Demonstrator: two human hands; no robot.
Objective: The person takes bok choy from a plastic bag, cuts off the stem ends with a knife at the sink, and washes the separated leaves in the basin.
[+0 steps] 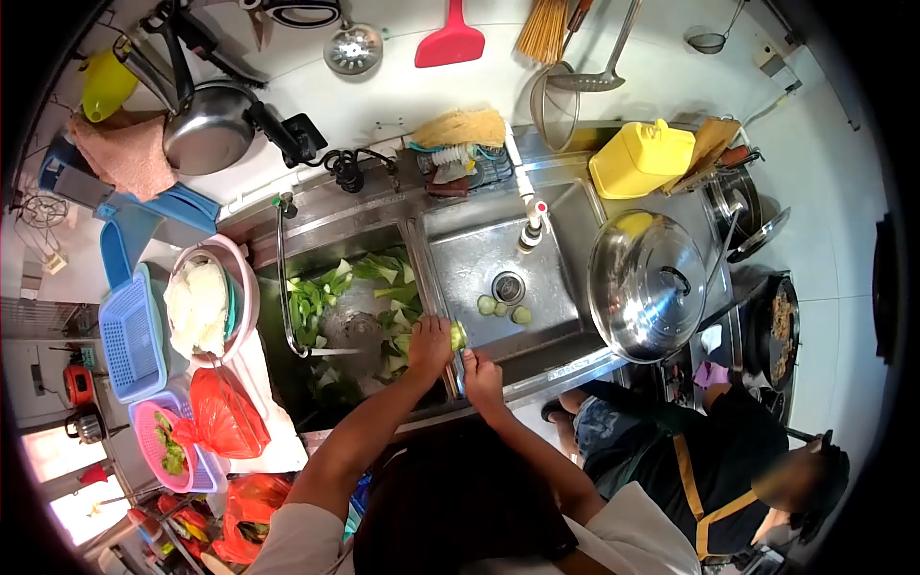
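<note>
Over the divider between the two sink basins, my left hand (pixel 430 345) is closed around the pale green stem end of a leafy green vegetable (pixel 457 335). My right hand (pixel 483 377) is closed just right of that stem end, above the front of the right basin; what its fingers hold is too small to make out. Several cut pale green stem ends (pixel 503 309) lie beside the drain in the right basin (pixel 460 259). Loose green leaves (pixel 321 297) float in the water of the left basin, where a thin stream runs from the tap (pixel 284 259).
A large metal lid (pixel 647 287) and a yellow jug (pixel 642 158) stand right of the sink. At left are a pink basin (pixel 251 287), a blue basket (pixel 132 331) and a red plastic bag (pixel 225 417). A co-worker (pixel 671 460) stands at right near a frying pan (pixel 778 331).
</note>
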